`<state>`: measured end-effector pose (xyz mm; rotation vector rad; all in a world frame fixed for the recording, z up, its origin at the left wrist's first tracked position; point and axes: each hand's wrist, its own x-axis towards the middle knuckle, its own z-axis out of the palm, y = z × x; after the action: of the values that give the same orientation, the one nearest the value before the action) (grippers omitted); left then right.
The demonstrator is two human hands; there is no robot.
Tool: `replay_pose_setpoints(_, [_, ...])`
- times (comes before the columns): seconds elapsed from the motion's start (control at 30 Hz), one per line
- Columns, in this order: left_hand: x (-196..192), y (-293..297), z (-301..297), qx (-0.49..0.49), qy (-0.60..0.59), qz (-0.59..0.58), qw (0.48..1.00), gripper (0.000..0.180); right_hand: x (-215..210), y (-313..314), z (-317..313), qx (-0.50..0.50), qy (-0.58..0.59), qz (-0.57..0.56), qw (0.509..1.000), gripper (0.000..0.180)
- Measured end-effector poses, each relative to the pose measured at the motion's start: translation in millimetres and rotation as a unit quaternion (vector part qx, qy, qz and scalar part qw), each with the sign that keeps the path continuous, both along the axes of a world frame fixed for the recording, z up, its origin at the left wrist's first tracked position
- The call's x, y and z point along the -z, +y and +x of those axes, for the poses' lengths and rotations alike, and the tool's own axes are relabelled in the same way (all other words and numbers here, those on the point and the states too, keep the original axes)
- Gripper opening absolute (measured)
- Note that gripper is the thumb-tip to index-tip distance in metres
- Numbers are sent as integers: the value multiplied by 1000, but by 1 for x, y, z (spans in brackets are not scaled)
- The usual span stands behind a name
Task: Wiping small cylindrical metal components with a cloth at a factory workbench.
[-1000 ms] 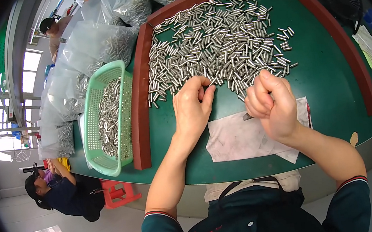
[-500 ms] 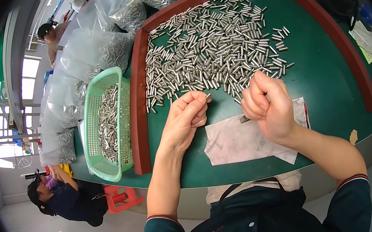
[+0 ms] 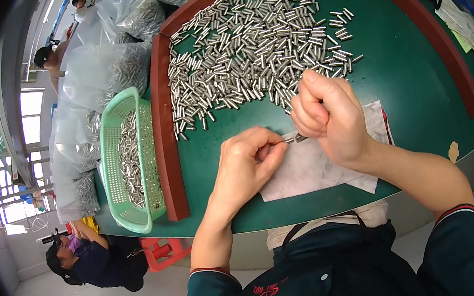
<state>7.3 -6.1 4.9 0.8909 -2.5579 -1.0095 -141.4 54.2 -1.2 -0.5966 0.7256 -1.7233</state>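
Note:
My left hand point(image 3: 248, 161) pinches a short shiny metal pin point(image 3: 289, 140) between thumb and forefinger. Closed in a fist, my right hand point(image 3: 332, 118) grips a small dark tool point(image 3: 300, 137), of which only the tip shows below the fingers. The pin's end is close to that tip; whether they touch I cannot tell. Beneath both hands lies a greyish-white stained cloth point(image 3: 327, 167). Beyond them spreads a large heap of similar metal pins point(image 3: 249, 53) on the green tabletop point(image 3: 404, 76).
A reddish-brown raised border point(image 3: 172, 173) edges the work area. Left of it stands a light green basket point(image 3: 149, 216) holding pins, beside several clear plastic bags point(image 3: 99, 70) of metal parts. Papers point(image 3: 463, 26) lie at the right. A person point(image 3: 100, 254) sits near a red stool point(image 3: 164, 251).
My left hand has moved right and turned, bringing the pin beside the dark tool's tip. My right hand stays closed over the cloth. The whole view has shifted slightly.

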Motion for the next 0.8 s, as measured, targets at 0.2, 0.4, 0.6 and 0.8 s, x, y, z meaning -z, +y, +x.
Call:
replay_pose_setpoints(0.2, [1, 3, -4, -1, -32, 6, 999, 6, 1, 2, -1, 7, -1, 1, 1000, 42])
replay_pose_setpoints(0.4, [4, 4, -2, -8, -19, 0, 1000, 6, 0, 2, 2, 0, -8, -11, 1000, 42])
replay_pose_setpoints(0.6, [3, 4, -3, -9, -11, -2, 1000, 6, 1, 3, 2, -6, -12, -18, 1000, 42])
replay_pose_setpoints(0.8, [4, 4, -2, -14, -16, 9, 1000, 7, 0, 5, 3, -16, -30, -19, 999, 42])
